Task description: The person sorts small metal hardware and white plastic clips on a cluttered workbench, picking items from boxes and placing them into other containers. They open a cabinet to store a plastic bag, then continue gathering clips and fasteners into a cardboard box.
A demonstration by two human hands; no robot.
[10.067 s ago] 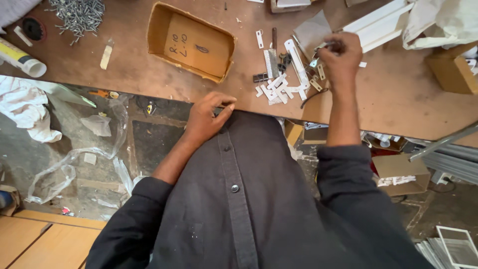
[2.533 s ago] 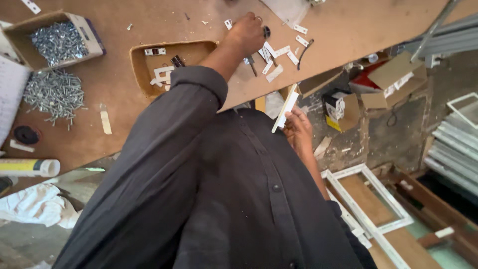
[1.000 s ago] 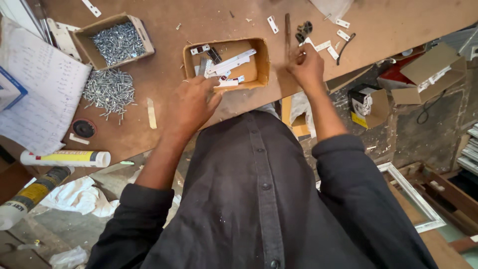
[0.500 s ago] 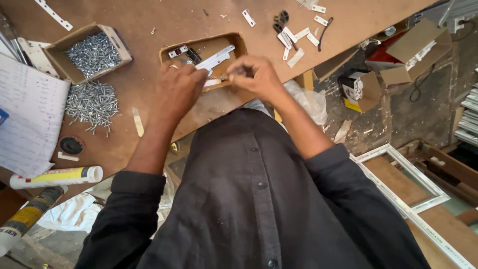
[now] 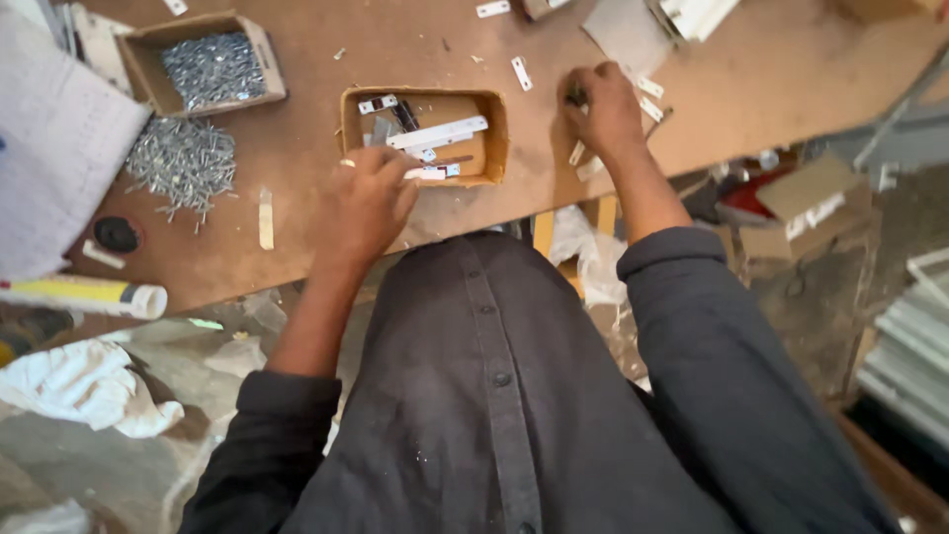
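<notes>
A shallow cardboard box [image 5: 494, 138] sits near the table's front edge and holds a long white metal strip [image 5: 438, 133] and several small white brackets. My left hand [image 5: 364, 203] rests at the box's near-left corner, fingers curled against its wall; I cannot see whether it holds anything. My right hand [image 5: 605, 111] reaches to the right of the box, fingertips closed down on a small dark piece [image 5: 575, 97] among loose white brackets [image 5: 583, 158] on the brown table [image 5: 316, 213].
A second cardboard box of nails [image 5: 213, 61] and a loose nail pile [image 5: 183, 163] lie at left, beside a paper sheet [image 5: 59, 158]. A yellow tube [image 5: 84, 297] and black cap [image 5: 117, 234] lie near the edge. Cartons [image 5: 806, 198] and white frames [image 5: 914, 336] stand below right.
Both hands were together over the box with the white strip. My right hand has since moved right to the loose brackets; the strip lies in the box and my left hand stays there.
</notes>
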